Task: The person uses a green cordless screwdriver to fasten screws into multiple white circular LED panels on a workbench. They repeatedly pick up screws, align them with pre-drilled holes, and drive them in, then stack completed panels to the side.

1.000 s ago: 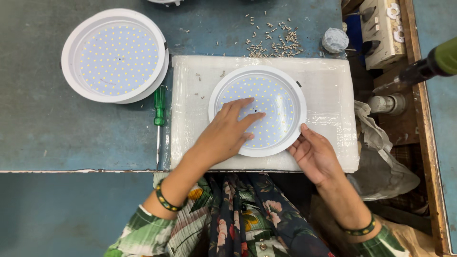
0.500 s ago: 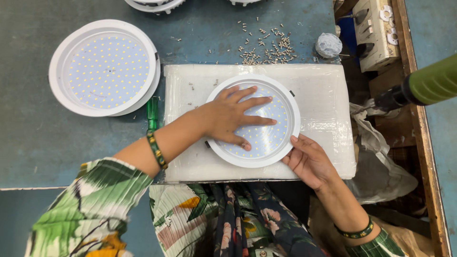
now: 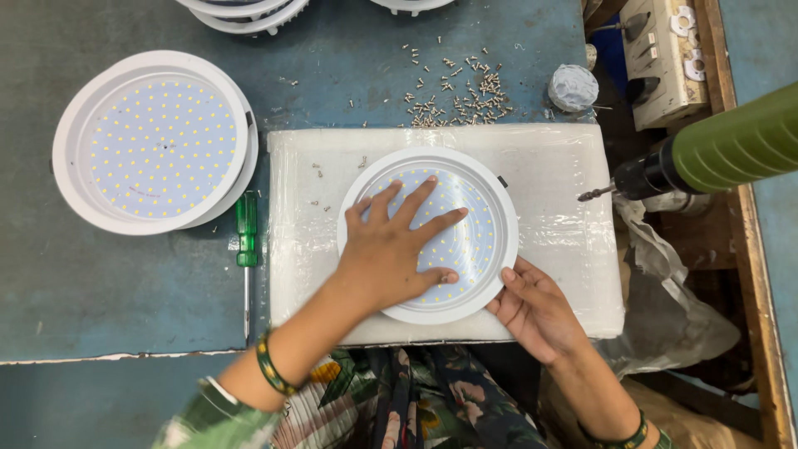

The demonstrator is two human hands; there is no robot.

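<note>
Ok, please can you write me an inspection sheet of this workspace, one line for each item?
Surface: blue-grey workbench, worn; white wrapped pad on it.
Job's things: round white light panel lies on the pad.
Clutter: loose screws; green screwdriver; second light panel; more at the far edge.
Grippers: left hand flat on the panel face; right hand at its near rim.
Cables: nothing seen.
Surroundings: green power screwdriver on the right; wooden tray.

The blue-grey workbench [image 3: 108, 291] carries a white foam pad [image 3: 565, 166], a round white LED lamp [image 3: 154, 141], a green-handled screwdriver [image 3: 246, 233] and loose screws [image 3: 457, 87].
</note>
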